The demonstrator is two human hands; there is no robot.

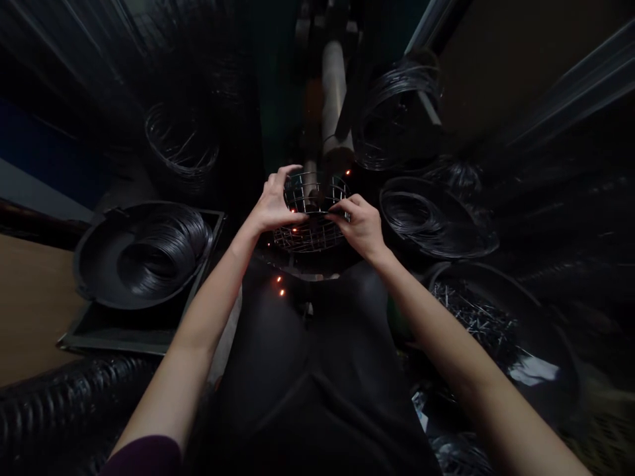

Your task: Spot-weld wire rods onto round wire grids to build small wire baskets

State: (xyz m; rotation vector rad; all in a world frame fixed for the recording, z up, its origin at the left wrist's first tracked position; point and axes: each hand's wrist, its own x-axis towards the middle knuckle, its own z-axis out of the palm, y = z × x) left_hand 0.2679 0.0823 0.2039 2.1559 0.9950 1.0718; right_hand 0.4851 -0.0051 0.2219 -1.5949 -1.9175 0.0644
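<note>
Head cam: cage [312,233] at 12 o'clock, just by rod [335,92]. L hand [272,201] grasps its edge at 9; R hand [361,225] pinches its wire at 3. L tub [96,264] rim at 9, R tub [466,231] at 3; some rm over lap [317,344], 6.

left hand [276,203] — arched wide | right hand [362,226] — pinched inward | both forearms [196,337] extended forward, converging

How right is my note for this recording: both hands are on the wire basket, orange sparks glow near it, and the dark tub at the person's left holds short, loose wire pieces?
Not quite: the head view shows the dark tub at the person's left holding a coil of wire, not short, loose pieces. The rest stands.
</note>
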